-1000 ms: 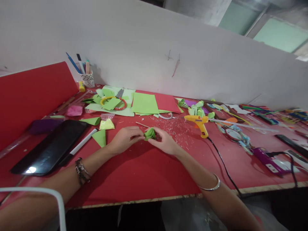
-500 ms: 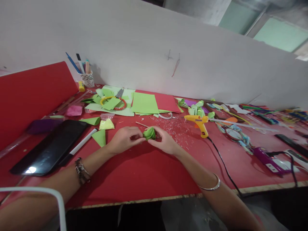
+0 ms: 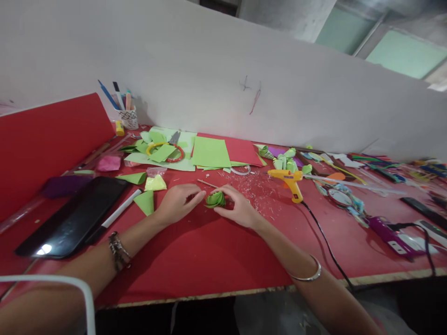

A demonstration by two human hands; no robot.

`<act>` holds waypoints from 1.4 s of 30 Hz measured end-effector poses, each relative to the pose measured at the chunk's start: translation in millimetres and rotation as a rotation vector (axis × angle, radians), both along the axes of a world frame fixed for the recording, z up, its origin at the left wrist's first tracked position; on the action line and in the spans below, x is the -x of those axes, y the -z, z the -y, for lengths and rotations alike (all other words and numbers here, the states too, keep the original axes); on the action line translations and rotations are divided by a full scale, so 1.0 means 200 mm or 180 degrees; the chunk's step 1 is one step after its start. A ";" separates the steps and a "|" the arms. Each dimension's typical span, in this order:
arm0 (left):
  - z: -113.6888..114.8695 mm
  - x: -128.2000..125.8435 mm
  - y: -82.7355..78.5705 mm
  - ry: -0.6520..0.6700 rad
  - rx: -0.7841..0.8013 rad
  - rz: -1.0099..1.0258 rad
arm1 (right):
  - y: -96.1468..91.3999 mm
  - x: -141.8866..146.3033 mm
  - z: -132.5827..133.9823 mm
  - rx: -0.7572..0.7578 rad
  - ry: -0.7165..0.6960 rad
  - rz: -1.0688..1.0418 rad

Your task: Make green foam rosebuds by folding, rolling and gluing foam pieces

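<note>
A small green paper piece, curled in layers like a rosette (image 3: pixel 215 199), is at the middle of the red table. My right hand (image 3: pixel 237 208) grips its right side between thumb and fingers. On its other side, my left hand (image 3: pixel 179 203) is open and holds nothing, thumb and bent fingers apart, its tips a little short of the rosette. Just behind both hands lies a thin stick (image 3: pixel 207 183). Left of my left hand are a green paper cone (image 3: pixel 145 202) and a bag of pale yellow material (image 3: pixel 155 182).
Scissors (image 3: pixel 165 151) lie on green paper scraps at the back. Green sheets (image 3: pixel 211 152) are stacked beside them. A yellow glue gun (image 3: pixel 291 183) trails its cord on the right. At left are a phone (image 3: pixel 75 216), a marker (image 3: pixel 118 211) and a pen cup (image 3: pixel 128 118).
My left hand has come off the rosette and drawn slightly left, its thumb lifting clear. The rosette stays in my right hand, turned a little. The view has tilted up slightly.
</note>
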State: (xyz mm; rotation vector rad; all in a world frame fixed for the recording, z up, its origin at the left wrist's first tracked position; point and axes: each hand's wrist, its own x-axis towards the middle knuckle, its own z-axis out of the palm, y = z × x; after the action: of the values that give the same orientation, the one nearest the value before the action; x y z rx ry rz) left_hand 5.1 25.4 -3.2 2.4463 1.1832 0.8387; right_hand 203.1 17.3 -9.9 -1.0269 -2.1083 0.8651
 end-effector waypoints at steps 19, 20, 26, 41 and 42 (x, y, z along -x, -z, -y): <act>0.00 0.00 0.01 -0.0078 -0.0108 -0.0320 | 0.01 0.00 -0.01 -0.0022 0.0203 0.0067; -0.01 0.00 0.01 -0.0064 -0.0107 -0.0312 | 0.02 0.00 -0.01 -0.0005 0.0204 0.0066; -0.01 0.00 0.02 -0.0148 0.0012 -0.0357 | 0.02 0.00 -0.01 0.0066 0.0202 0.0016; -0.01 0.00 0.05 -0.0210 0.0290 -0.0330 | 0.01 0.00 0.02 0.0110 0.0052 0.0113; -0.01 0.00 0.05 -0.0269 0.0309 -0.0300 | 0.01 0.00 0.02 0.0124 0.0024 0.0111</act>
State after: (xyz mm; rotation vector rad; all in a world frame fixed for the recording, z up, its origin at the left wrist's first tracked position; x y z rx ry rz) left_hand 5.9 27.5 -12.4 2.3954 1.3365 0.6779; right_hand 203.3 13.9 -12.5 -1.0767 -2.1227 0.8940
